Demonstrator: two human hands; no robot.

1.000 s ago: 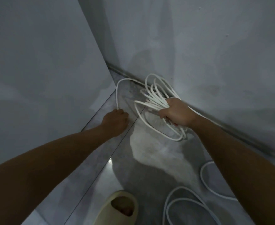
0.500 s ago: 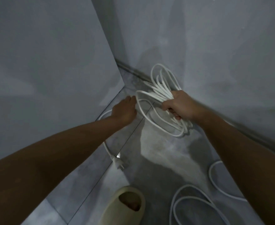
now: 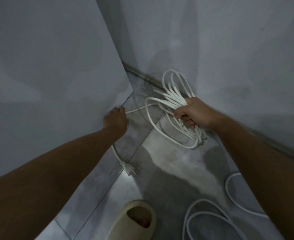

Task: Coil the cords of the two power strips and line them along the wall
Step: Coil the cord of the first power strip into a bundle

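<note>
A bundle of white cord loops (image 3: 173, 94) hangs from my right hand (image 3: 193, 112), which is shut around its middle close to the right wall. The loops stick up toward the corner and droop onto the grey floor. One strand runs left from the bundle to my left hand (image 3: 116, 119), which is shut on it beside the left wall. Below that hand the cord's tail curves down to its white plug (image 3: 129, 169), lying on the floor. A second white cord (image 3: 210, 215) lies in loose curves at the bottom right. No power strip body is in sight.
Two grey walls (image 3: 56, 66) meet in a corner ahead, with a dark skirting strip (image 3: 142, 75) along the right one. A beige slipper (image 3: 135, 220) on a foot stands at the bottom centre on the tiled floor (image 3: 168, 170).
My left hand has slid along the cord, up and away from the bundle to the left wall. The plug end has come into sight on the floor. The bundle has barely shifted.
</note>
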